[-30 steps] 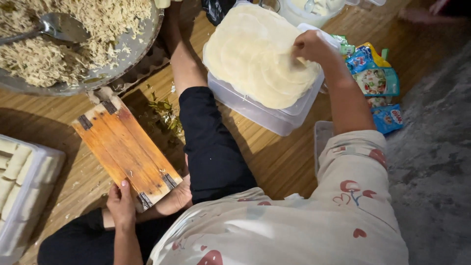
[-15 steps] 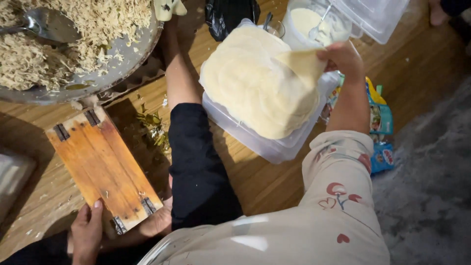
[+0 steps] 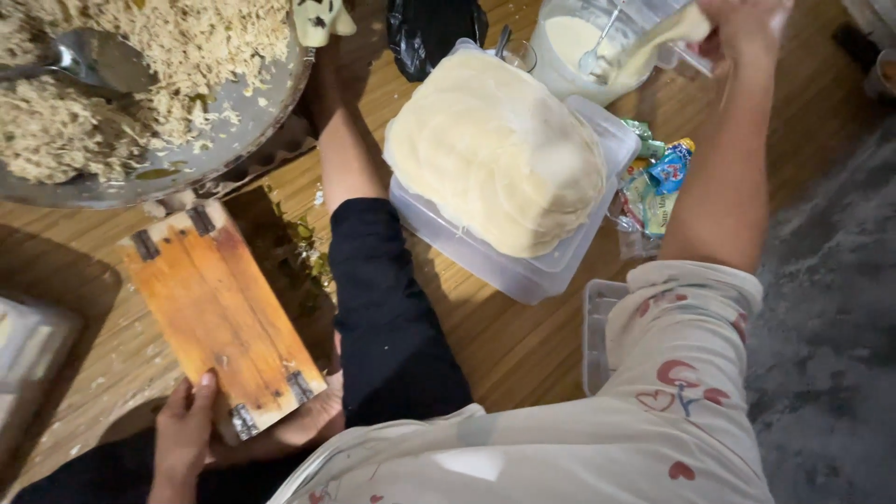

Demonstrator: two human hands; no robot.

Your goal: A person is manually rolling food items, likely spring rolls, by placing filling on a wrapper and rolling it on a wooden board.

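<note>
Right hand [image 3: 747, 28], fingers pinched on a thin pale dough sheet [image 3: 667, 33], has risen from the stacked wrappers [image 3: 499, 149]; left hand [image 3: 187, 425] grips the wooden board [image 3: 219, 313].

Single head cam, looks steeply down, close over lap, wooden floor [image 3: 523, 345] ahead.

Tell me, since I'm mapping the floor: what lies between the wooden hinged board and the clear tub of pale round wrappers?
In the head view, the person's black-clad leg lies between wooden hinged board and clear tub.
</note>
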